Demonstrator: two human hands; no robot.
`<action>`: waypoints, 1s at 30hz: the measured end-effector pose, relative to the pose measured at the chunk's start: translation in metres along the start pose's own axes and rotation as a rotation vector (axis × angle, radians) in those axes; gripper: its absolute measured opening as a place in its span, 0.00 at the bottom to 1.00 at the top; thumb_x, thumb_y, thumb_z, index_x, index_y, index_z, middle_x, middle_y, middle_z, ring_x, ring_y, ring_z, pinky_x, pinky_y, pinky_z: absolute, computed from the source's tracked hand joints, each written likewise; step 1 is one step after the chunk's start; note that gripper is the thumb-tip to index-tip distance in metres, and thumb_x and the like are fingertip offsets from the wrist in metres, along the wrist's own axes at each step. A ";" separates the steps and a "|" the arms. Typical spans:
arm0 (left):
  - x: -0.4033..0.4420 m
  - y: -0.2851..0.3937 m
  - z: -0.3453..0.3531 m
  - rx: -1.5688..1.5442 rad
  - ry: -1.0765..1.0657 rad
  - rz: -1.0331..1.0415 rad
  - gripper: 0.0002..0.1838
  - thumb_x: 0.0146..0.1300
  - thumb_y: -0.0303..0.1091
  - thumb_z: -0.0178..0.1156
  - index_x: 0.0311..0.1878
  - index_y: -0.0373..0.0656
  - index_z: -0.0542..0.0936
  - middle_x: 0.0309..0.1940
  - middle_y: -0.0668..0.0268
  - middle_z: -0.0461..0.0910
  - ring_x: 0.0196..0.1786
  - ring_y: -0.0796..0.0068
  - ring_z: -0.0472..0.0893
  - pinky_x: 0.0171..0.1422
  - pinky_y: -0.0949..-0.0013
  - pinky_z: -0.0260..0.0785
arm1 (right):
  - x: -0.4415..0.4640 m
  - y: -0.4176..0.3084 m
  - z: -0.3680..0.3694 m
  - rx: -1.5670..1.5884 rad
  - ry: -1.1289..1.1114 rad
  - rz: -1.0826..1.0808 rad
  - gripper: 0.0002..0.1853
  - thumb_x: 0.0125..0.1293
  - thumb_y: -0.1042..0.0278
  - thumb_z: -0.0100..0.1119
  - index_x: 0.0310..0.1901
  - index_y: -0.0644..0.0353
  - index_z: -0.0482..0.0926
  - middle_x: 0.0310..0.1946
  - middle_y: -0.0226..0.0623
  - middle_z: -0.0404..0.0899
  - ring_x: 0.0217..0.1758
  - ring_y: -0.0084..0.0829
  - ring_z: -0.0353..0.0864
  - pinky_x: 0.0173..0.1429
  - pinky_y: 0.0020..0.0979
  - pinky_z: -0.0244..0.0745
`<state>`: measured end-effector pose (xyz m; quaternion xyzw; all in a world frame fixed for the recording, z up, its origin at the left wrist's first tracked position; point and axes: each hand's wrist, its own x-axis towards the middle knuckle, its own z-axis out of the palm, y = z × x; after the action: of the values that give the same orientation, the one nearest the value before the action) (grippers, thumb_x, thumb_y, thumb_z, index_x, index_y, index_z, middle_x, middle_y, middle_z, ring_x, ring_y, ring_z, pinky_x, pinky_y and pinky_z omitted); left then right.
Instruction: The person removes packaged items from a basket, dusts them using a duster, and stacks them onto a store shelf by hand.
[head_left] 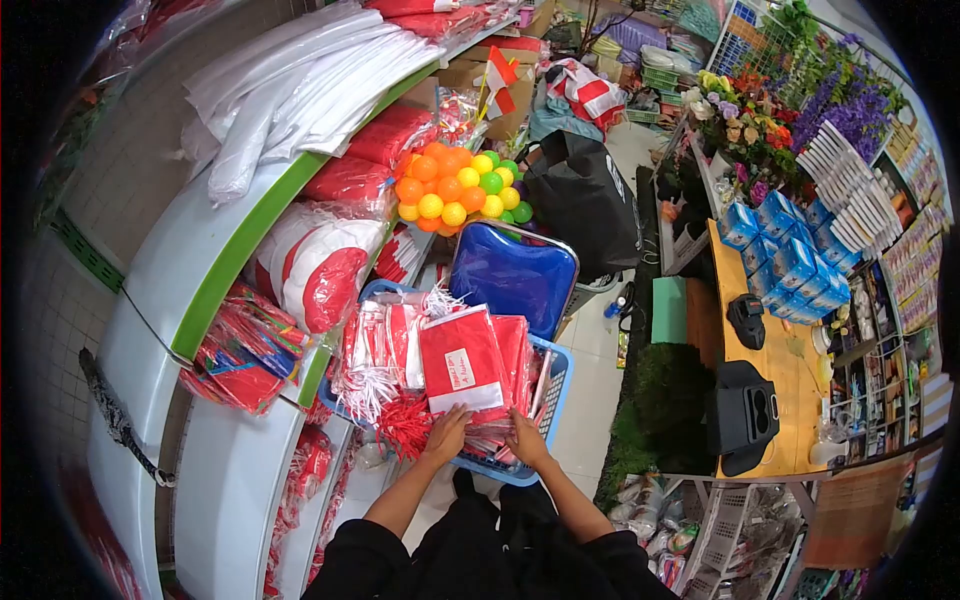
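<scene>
A folded red-and-white cloth packet (463, 358) with a small white label lies on top of similar packets (513, 352) in a blue plastic basket (558, 390). My left hand (447, 433) is closed on its lower left edge, fingertips on the white band. My right hand (527, 440) grips the near right edge of the stacked packets, its fingers partly hidden by plastic. Beside my left hand hangs a red tinsel pom-pom (404, 424). White-and-red fringed bundles (372, 350) fill the basket's left side.
A shiny blue case (513, 280) stands behind the basket, near a black bag (583, 200) and colourful plastic balls (455, 188). Shelves (240, 235) with wrapped red-and-white goods line the left. On the right, a wooden table (752, 390) carries blue boxes (790, 265).
</scene>
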<state>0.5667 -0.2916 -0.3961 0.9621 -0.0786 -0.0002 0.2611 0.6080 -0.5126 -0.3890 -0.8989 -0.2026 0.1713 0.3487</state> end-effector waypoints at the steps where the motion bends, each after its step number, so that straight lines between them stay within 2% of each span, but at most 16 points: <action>1: 0.000 0.001 0.000 0.015 0.069 0.003 0.18 0.55 0.25 0.50 0.51 0.39 0.75 0.59 0.53 0.68 0.63 0.55 0.67 0.64 0.53 0.61 | 0.000 0.000 -0.002 0.017 -0.015 0.016 0.38 0.52 0.69 0.59 0.66 0.64 0.55 0.61 0.52 0.65 0.61 0.51 0.65 0.66 0.41 0.60; 5: 0.020 -0.001 -0.015 0.020 0.119 -0.127 0.18 0.54 0.22 0.48 0.49 0.36 0.74 0.44 0.54 0.77 0.48 0.54 0.77 0.54 0.59 0.69 | -0.002 -0.010 -0.011 0.046 -0.060 0.095 0.38 0.54 0.68 0.58 0.66 0.64 0.54 0.58 0.53 0.68 0.60 0.52 0.66 0.64 0.42 0.62; 6: 0.028 -0.004 -0.018 0.013 0.338 -0.024 0.17 0.53 0.21 0.47 0.48 0.35 0.74 0.36 0.53 0.77 0.41 0.55 0.77 0.48 0.59 0.71 | -0.002 -0.006 -0.009 0.053 -0.044 0.069 0.37 0.55 0.66 0.58 0.66 0.65 0.55 0.57 0.54 0.68 0.60 0.52 0.67 0.64 0.41 0.62; 8: 0.039 -0.004 -0.022 -0.082 0.382 -0.056 0.18 0.52 0.19 0.47 0.48 0.36 0.74 0.37 0.52 0.77 0.41 0.54 0.77 0.49 0.59 0.71 | 0.000 0.001 -0.004 0.069 -0.012 0.010 0.35 0.58 0.63 0.57 0.65 0.66 0.56 0.56 0.56 0.69 0.59 0.51 0.68 0.63 0.40 0.63; 11: 0.052 0.015 -0.057 -0.217 0.408 -0.008 0.19 0.51 0.16 0.46 0.47 0.39 0.76 0.37 0.54 0.75 0.43 0.53 0.76 0.52 0.58 0.69 | 0.010 0.000 0.007 0.227 0.146 0.102 0.31 0.63 0.59 0.54 0.63 0.67 0.60 0.54 0.59 0.70 0.58 0.51 0.70 0.62 0.39 0.64; 12: 0.052 0.022 -0.071 -0.227 0.398 0.054 0.19 0.51 0.16 0.46 0.46 0.39 0.77 0.37 0.55 0.75 0.44 0.53 0.75 0.52 0.57 0.69 | 0.012 -0.007 0.006 0.212 0.226 0.145 0.29 0.67 0.51 0.46 0.60 0.69 0.63 0.53 0.57 0.72 0.57 0.49 0.71 0.61 0.37 0.64; 15: 0.040 0.042 -0.105 -0.288 0.415 0.134 0.19 0.48 0.13 0.48 0.42 0.40 0.79 0.36 0.58 0.74 0.47 0.56 0.74 0.60 0.59 0.66 | 0.031 0.003 0.034 0.586 0.428 0.392 0.30 0.68 0.43 0.41 0.57 0.65 0.67 0.49 0.52 0.75 0.55 0.49 0.73 0.57 0.44 0.66; 16: 0.034 0.043 -0.112 -0.288 0.438 0.167 0.19 0.47 0.13 0.49 0.42 0.40 0.79 0.36 0.59 0.74 0.47 0.56 0.74 0.61 0.59 0.65 | 0.025 -0.031 0.005 1.137 0.210 0.581 0.33 0.68 0.37 0.36 0.58 0.61 0.67 0.51 0.46 0.75 0.56 0.47 0.72 0.59 0.46 0.66; 19: 0.003 0.052 -0.140 -0.307 0.512 0.228 0.16 0.46 0.13 0.52 0.35 0.43 0.81 0.34 0.62 0.75 0.48 0.62 0.75 0.67 0.54 0.59 | 0.023 -0.065 -0.016 2.079 -0.087 0.509 0.33 0.66 0.36 0.37 0.58 0.56 0.67 0.55 0.42 0.72 0.60 0.46 0.69 0.63 0.48 0.63; 20: -0.008 0.055 -0.149 -0.286 0.544 0.257 0.15 0.46 0.14 0.53 0.34 0.43 0.81 0.34 0.63 0.76 0.48 0.64 0.76 0.68 0.53 0.58 | 0.034 -0.048 -0.002 2.031 -0.060 0.280 0.35 0.64 0.34 0.38 0.60 0.55 0.66 0.60 0.41 0.68 0.64 0.44 0.65 0.68 0.47 0.59; 21: -0.019 0.056 -0.156 -0.262 0.580 0.285 0.14 0.46 0.14 0.53 0.32 0.43 0.81 0.34 0.64 0.76 0.48 0.65 0.76 0.68 0.51 0.57 | 0.036 -0.058 -0.006 2.043 -0.052 0.211 0.36 0.64 0.33 0.38 0.62 0.56 0.64 0.63 0.40 0.65 0.65 0.44 0.63 0.69 0.48 0.57; 25: -0.058 0.076 -0.180 -0.144 0.855 0.051 0.14 0.42 0.16 0.58 0.27 0.49 0.85 0.40 0.67 0.79 0.57 0.61 0.70 0.67 0.54 0.56 | 0.038 -0.108 -0.040 2.192 -0.143 0.013 0.36 0.64 0.36 0.38 0.64 0.57 0.62 0.64 0.41 0.63 0.66 0.44 0.63 0.69 0.48 0.55; 26: -0.066 0.077 -0.177 -0.051 0.954 -0.086 0.15 0.39 0.16 0.60 0.23 0.52 0.85 0.47 0.66 0.77 0.62 0.56 0.64 0.66 0.56 0.55 | 0.038 -0.118 -0.050 2.204 -0.178 -0.043 0.36 0.64 0.36 0.38 0.64 0.57 0.62 0.64 0.41 0.64 0.66 0.44 0.63 0.69 0.48 0.55; 27: -0.073 0.081 -0.178 -0.032 1.016 -0.144 0.18 0.40 0.18 0.62 0.34 0.52 0.85 0.51 0.61 0.74 0.62 0.56 0.63 0.67 0.55 0.55 | 0.033 -0.134 -0.062 2.137 -0.157 -0.032 0.36 0.64 0.36 0.38 0.64 0.56 0.63 0.64 0.40 0.64 0.67 0.45 0.61 0.70 0.50 0.54; 29: -0.072 0.104 -0.185 -0.369 1.286 -0.236 0.18 0.52 0.28 0.61 0.49 0.45 0.80 0.55 0.58 0.72 0.65 0.57 0.61 0.68 0.56 0.53 | 0.035 -0.144 -0.074 2.311 -0.275 -0.045 0.36 0.64 0.35 0.40 0.64 0.55 0.64 0.65 0.40 0.63 0.67 0.44 0.61 0.70 0.49 0.54; 30: -0.078 0.107 -0.185 -0.647 1.265 -0.245 0.18 0.55 0.32 0.59 0.51 0.43 0.78 0.56 0.58 0.71 0.64 0.58 0.63 0.68 0.57 0.55 | 0.035 -0.152 -0.081 2.371 -0.342 -0.046 0.36 0.63 0.34 0.40 0.63 0.55 0.64 0.65 0.40 0.63 0.67 0.44 0.61 0.69 0.49 0.54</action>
<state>0.4808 -0.2780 -0.1859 0.6543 0.2000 0.5044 0.5267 0.6372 -0.4388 -0.2322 0.0204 0.0215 0.3623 0.9316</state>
